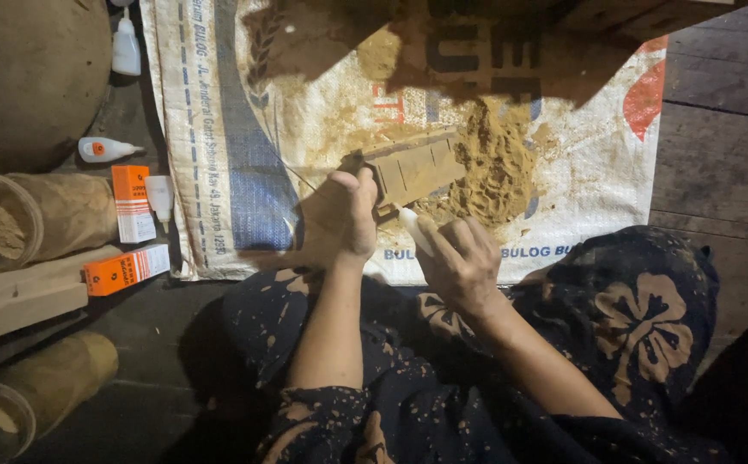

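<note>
The left hand (pixel 344 219) rises from a bare forearm that runs almost straight up from the lap, wrist bent slightly, fingers curled tight around the near end of a slatted wooden piece (pixel 413 167). The piece sticks out to the upper right from that grip, tilted, its far end over a heap of sawdust (pixel 494 167) on a woven plastic sack (pixel 245 129) spread on the plank floor (pixel 717 137).

The right hand (pixel 460 258) comes in from the lower right, forearm angled across the patterned dark cloth (pixel 640 318) over the knees. Its fingers are bunched together around a small white bottle (pixel 413 228), whose tip points up-left and touches the underside of the wooden piece, just beside the left thumb.

To the left of the sack lie 2 orange-and-white boxes (pixel 132 204), 2 more small white bottles (pixel 103 149), 2 jars of sawdust (pixel 13 223) on their sides, and a wooden board (pixel 13 296).
</note>
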